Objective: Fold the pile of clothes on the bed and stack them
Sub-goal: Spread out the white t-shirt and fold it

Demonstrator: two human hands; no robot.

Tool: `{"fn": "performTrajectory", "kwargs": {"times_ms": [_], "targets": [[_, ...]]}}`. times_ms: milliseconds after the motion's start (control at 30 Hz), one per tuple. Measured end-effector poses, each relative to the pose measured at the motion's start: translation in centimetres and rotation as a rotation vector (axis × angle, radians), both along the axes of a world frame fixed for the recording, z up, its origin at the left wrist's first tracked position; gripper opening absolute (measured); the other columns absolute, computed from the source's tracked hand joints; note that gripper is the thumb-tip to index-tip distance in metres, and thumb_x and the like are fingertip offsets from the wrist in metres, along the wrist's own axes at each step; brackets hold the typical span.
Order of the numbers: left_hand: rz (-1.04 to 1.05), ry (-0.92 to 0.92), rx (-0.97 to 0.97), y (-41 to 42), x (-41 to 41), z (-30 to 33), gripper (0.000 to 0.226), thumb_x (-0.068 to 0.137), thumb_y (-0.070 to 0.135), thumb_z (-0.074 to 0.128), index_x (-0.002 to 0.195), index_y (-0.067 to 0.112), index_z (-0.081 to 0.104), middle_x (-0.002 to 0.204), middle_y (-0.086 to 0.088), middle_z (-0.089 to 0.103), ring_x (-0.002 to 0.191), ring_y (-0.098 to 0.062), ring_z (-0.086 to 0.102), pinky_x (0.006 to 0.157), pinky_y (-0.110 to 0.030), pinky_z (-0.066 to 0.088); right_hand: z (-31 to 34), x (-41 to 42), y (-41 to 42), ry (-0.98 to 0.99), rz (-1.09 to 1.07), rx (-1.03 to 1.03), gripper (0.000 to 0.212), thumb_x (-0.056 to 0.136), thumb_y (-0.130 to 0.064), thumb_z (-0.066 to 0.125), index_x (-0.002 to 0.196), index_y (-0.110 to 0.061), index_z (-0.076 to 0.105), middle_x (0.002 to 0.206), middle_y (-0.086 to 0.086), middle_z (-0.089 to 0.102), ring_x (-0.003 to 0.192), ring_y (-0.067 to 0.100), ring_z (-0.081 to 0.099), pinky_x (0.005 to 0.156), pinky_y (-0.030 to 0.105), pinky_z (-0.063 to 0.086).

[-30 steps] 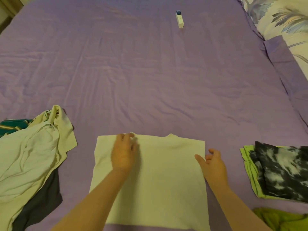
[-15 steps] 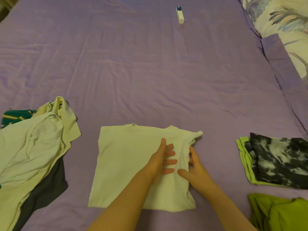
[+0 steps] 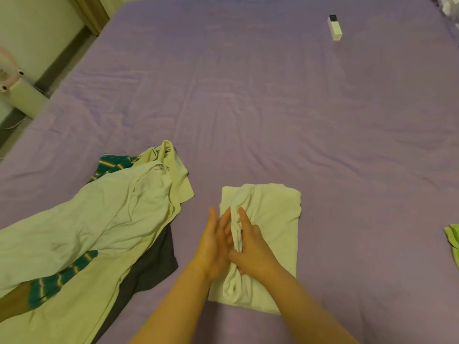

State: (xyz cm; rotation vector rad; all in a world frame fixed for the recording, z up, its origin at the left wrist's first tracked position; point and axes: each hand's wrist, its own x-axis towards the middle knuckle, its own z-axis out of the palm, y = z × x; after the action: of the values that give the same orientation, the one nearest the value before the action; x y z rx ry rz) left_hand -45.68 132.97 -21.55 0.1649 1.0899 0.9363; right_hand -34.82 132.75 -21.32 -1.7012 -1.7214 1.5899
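Observation:
A pale cream shirt [image 3: 275, 219] lies folded into a narrow rectangle on the purple bed sheet [image 3: 248, 108], in front of me. My left hand [image 3: 213, 247] lies flat with straight fingers along the shirt's left edge. My right hand [image 3: 250, 247] pinches a raised ridge of the shirt's fabric between thumb and fingers, pressed against the left hand. The unfolded pile [image 3: 94, 219] of pale, dark grey and teal-striped clothes lies to the left. A green edge of the folded stack [image 3: 453, 240] shows at the right border.
A small white box [image 3: 335, 28] lies far back on the bed. A pale cylindrical fan [image 3: 17, 90] stands on the floor beyond the bed's left edge, by the wall. A patterned pillow corner [image 3: 447, 6] sits at the top right.
The right half of the cream shirt has been folded over to the left, making it narrower. Both hands moved to its left side. The view has swung left.

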Motion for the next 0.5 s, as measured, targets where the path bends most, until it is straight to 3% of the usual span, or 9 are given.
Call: {"fn": "performTrajectory", "kwargs": {"times_ms": [133, 200, 267, 333, 400, 467, 500], "targets": [[-0.023, 0.101, 0.009, -0.7, -3.1, -1.3, 0.060, 0.085, 0.067, 0.035, 0.124, 0.027, 0.057, 0.124, 0.002, 0.065, 0.116, -0.021, 0.061, 0.094, -0.040, 0.049, -1.5, -1.3, -0.6, -0.047, 0.110, -0.034, 0.092, 0.090, -0.020, 0.058, 0.148, -0.039, -0.011, 0.132, 0.002, 0.034, 0.097, 0.013, 0.051, 0.087, 0.025, 0.049], [-0.058, 0.318, 0.010, -0.8, -3.8, -1.7, 0.046, 0.090, 0.057, 0.046, 0.122, 0.027, 0.059, 0.123, 0.004, 0.065, 0.113, -0.016, 0.061, 0.096, -0.037, 0.047, -1.7, -1.0, -0.9, -0.016, 0.143, -0.056, 0.087, 0.092, -0.020, 0.057, 0.149, -0.036, -0.006, 0.135, -0.002, 0.035, 0.090, 0.007, 0.051, 0.084, 0.013, 0.045], [-0.136, 0.626, 0.002, -0.7, -4.0, -2.1, 0.042, 0.092, 0.040, 0.056, 0.130, 0.022, 0.054, 0.130, 0.004, 0.057, 0.114, -0.013, 0.054, 0.098, -0.031, 0.042, -1.4, 0.2, -1.3, -0.013, -0.015, -0.001, 0.071, 0.094, -0.017, 0.054, 0.150, -0.028, 0.011, 0.135, -0.003, 0.043, 0.093, 0.003, 0.051, 0.082, 0.007, 0.040], [-0.232, 0.826, -0.012, -0.7, -3.7, -2.5, 0.054, 0.090, 0.034, 0.062, 0.138, 0.016, 0.045, 0.133, -0.003, 0.052, 0.115, -0.017, 0.051, 0.098, -0.032, 0.041, -1.7, 2.5, -1.9, -0.191, -0.296, 0.157, 0.054, 0.095, -0.014, 0.051, 0.145, -0.019, 0.031, 0.137, 0.001, 0.046, 0.112, 0.010, 0.048, 0.093, 0.014, 0.037], [-0.299, 0.856, -0.041, -0.7, -2.8, -2.6, 0.063, 0.088, 0.037, 0.065, 0.140, 0.013, 0.039, 0.133, -0.007, 0.051, 0.117, -0.022, 0.051, 0.099, -0.035, 0.043, -2.1, 4.7, -2.3, -0.349, -0.479, 0.179, 0.050, 0.093, -0.017, 0.055, 0.141, -0.012, 0.039, 0.140, 0.007, 0.043, 0.125, 0.022, 0.040, 0.105, 0.031, 0.034], [-0.309, 0.833, -0.044, -0.5, -1.9, -2.9, 0.064, 0.085, 0.040, 0.067, 0.136, 0.012, 0.041, 0.130, -0.005, 0.052, 0.113, -0.021, 0.053, 0.095, -0.036, 0.046, -2.2, 5.7, -2.2, -0.297, -0.559, 0.059, 0.053, 0.092, -0.024, 0.060, 0.138, -0.005, 0.041, 0.137, 0.013, 0.047, 0.118, 0.025, 0.047, 0.099, 0.039, 0.041], [-0.296, 0.807, -0.049, -0.2, -1.5, -2.8, 0.061, 0.084, 0.041, 0.068, 0.132, 0.012, 0.045, 0.127, -0.004, 0.055, 0.108, -0.020, 0.055, 0.091, -0.036, 0.048, -2.2, 5.8, -1.9, -0.231, -0.594, -0.003, 0.056, 0.091, -0.027, 0.061, 0.137, -0.004, 0.039, 0.135, 0.013, 0.049, 0.109, 0.022, 0.051, 0.089, 0.035, 0.046]]}}
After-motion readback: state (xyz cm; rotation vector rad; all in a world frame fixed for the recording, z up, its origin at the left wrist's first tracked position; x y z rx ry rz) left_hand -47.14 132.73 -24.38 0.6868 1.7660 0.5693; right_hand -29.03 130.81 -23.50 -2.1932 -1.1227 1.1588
